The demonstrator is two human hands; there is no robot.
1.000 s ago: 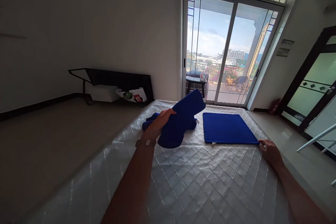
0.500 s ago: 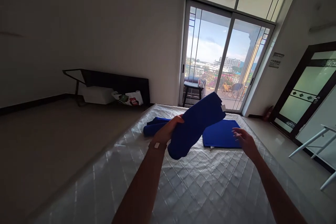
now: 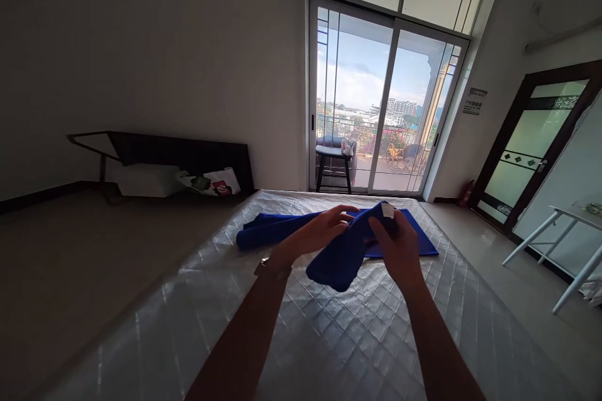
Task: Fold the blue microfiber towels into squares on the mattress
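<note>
Both hands hold one crumpled blue cloth (image 3: 341,260) above a quilted, plastic-covered mattress (image 3: 338,338). My left hand (image 3: 320,232) grips its left upper edge. My right hand (image 3: 397,247) pinches the right upper edge, just under a small white tag (image 3: 387,210). The cloth's lower end hangs down toward the mattress. Behind it, a flat folded blue cloth (image 3: 421,241) lies on the mattress, mostly hidden by my hands. A loose heap of blue cloth (image 3: 263,232) lies further left.
A sliding glass door (image 3: 376,106) opens on a balcony with a dark stool (image 3: 333,160). A dark frame (image 3: 179,153) leans on the left wall with a white box and a bag. A white table's legs (image 3: 555,244) stand at the right.
My right hand left the flat cloth's corner, rose and closed on the held cloth. My left hand brought that cloth lower and toward the middle. The view shifted right.
</note>
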